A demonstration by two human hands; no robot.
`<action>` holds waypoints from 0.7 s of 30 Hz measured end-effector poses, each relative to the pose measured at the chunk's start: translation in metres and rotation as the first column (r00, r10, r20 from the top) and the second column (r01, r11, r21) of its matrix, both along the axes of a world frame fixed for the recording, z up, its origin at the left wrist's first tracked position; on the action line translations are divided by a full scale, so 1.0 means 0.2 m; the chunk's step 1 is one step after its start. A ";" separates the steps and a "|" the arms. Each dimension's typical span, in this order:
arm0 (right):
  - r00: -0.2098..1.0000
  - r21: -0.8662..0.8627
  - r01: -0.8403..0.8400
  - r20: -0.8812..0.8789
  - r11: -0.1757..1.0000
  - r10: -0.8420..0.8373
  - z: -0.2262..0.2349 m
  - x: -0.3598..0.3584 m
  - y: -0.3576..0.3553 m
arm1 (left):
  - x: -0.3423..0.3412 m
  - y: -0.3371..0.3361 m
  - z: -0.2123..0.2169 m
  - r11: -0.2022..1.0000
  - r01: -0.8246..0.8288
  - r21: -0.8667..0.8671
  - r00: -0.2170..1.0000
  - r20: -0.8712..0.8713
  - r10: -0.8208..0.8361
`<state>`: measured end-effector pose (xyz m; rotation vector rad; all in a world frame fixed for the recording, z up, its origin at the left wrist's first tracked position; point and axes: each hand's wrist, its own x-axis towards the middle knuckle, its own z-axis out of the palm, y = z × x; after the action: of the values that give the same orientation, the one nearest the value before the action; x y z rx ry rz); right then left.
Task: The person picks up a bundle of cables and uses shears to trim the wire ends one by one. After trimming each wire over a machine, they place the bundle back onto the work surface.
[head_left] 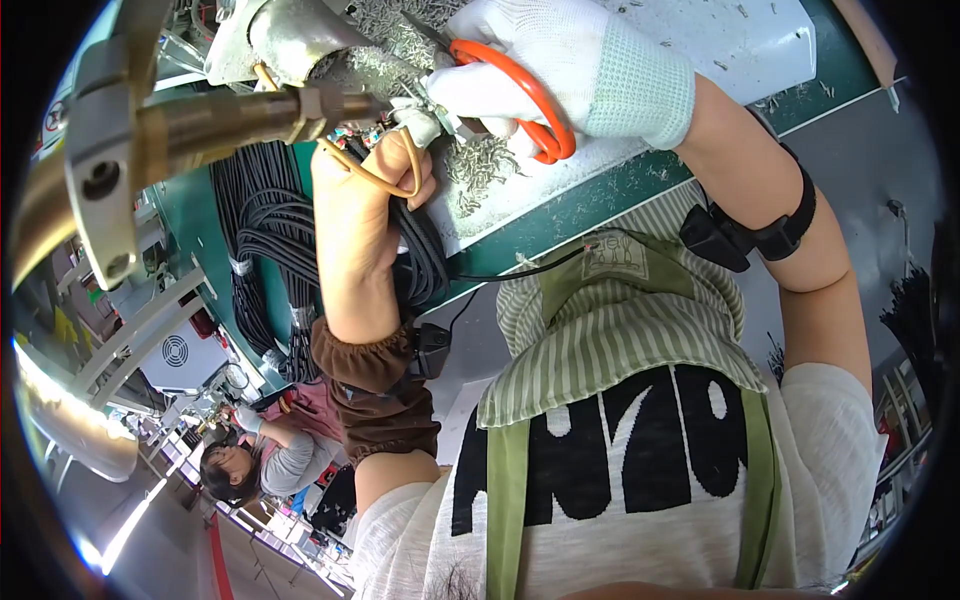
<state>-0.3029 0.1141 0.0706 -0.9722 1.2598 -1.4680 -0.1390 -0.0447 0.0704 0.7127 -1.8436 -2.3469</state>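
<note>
My left hand (362, 195), bare with a brown sleeve cover at the wrist, is closed around the end of a black cable and a thin tan wire loop (388, 180). My right hand (565, 60) wears a white knit glove and grips orange-handled scissors (525, 105). The scissor blades point left and meet the cable tip just above my left fist. Both hands are held over a white board (700, 45) strewn with small metal clippings (480, 165).
Bundles of coiled black cable (265, 240) lie on the green table (610, 190) left of the board. A brass and steel fitting (210, 120) juts in from the upper left. Another person (255, 460) sits at lower left. A black band (765, 235) wraps my right forearm.
</note>
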 end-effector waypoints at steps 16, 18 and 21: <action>0.515 -0.196 0.362 -0.773 0.911 -0.371 -0.01 0.19 0.30 | 0.18 0.28 0.20 0.999 0.037 -0.026 0.984 0.178 -0.031; 0.552 -0.175 0.247 -0.783 0.953 -0.287 0.05 0.22 0.22 | 0.15 0.34 0.22 0.986 0.147 -0.078 0.973 0.190 -0.130; 0.794 0.018 0.172 -0.594 0.985 -0.128 0.12 0.20 0.24 | 0.18 0.35 0.18 0.962 0.037 -0.269 0.992 0.125 -0.003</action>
<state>-0.2632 0.1614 0.0939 -1.3719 1.8633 -1.2584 -0.1029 0.0252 0.1056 0.8231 -2.1756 -2.0421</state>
